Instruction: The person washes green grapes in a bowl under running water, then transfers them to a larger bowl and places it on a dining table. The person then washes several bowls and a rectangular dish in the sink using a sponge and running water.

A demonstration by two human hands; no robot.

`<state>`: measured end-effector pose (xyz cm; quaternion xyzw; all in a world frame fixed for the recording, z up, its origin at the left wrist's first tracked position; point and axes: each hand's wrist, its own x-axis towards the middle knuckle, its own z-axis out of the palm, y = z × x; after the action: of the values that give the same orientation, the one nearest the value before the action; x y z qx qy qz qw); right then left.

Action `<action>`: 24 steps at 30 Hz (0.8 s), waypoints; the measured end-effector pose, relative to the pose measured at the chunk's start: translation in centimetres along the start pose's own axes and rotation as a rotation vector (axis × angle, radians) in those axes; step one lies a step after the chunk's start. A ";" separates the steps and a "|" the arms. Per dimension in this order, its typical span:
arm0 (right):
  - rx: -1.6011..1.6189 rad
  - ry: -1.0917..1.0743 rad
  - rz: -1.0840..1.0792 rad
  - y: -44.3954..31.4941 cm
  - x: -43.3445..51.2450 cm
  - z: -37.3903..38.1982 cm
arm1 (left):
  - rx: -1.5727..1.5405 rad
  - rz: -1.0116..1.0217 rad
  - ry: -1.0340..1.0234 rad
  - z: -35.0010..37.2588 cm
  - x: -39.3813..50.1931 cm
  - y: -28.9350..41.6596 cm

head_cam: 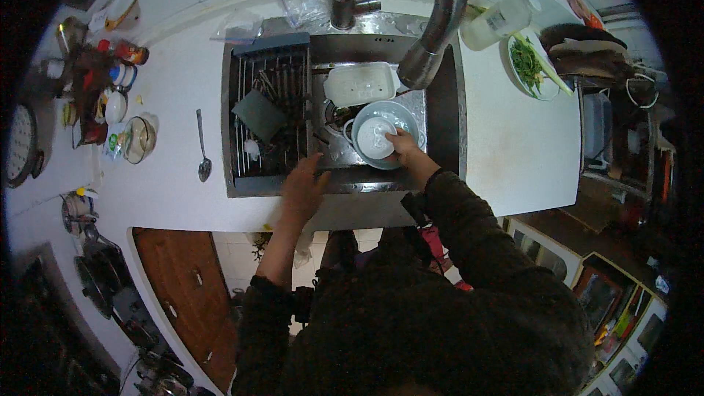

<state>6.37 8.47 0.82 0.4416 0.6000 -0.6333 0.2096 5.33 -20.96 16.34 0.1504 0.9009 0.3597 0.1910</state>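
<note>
A kitchen sink (434, 137) lies before me. My right hand (405, 147) grips the rim of a small white bowl (375, 137), held in or just over a larger pale bowl (410, 115) with side handles. Behind them sits a white rectangular dish (361, 84). My left hand (303, 190) is over the sink's front edge with fingers apart and nothing in it. Left of the basin, a slatted drying rack (269, 39) holds a grey-green square piece (259, 115), whose kind I cannot tell, and chopsticks or similar thin sticks.
A metal faucet (426, 60) arches over the sink. A metal spoon (204, 148) lies on the left counter, with a glass bowl (139, 140) and several jars beyond. On the right stand a large jar (498, 22) and a plate of leafy greens (528, 69).
</note>
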 end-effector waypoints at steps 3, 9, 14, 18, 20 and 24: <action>0.411 -0.195 0.112 -0.2 -1.7 -1.3 | 0.161 0.271 -0.001 2.5 1.2 1.5; 0.593 -0.343 0.040 -2.6 -6.0 -3.0 | 0.282 0.567 -0.257 9.5 6.0 6.5; 0.472 -0.258 -0.043 -3.4 -8.2 -4.6 | 0.259 0.512 -0.241 11.9 8.6 8.9; 0.391 -0.213 -0.048 -4.1 -8.9 -6.5 | 0.008 0.481 -0.653 10.9 8.8 8.8; 0.403 -0.177 -0.018 -4.2 -9.4 -6.8 | 0.465 0.730 -0.435 10.1 8.5 8.3; 0.405 -0.225 -0.045 -4.7 -10.0 -6.6 | 0.743 0.750 -0.122 10.1 7.9 7.8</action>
<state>9.85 12.94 12.40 0.3876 0.4434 -0.7905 0.1681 4.00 -6.38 13.21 0.5403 0.8392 0.0505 0.0354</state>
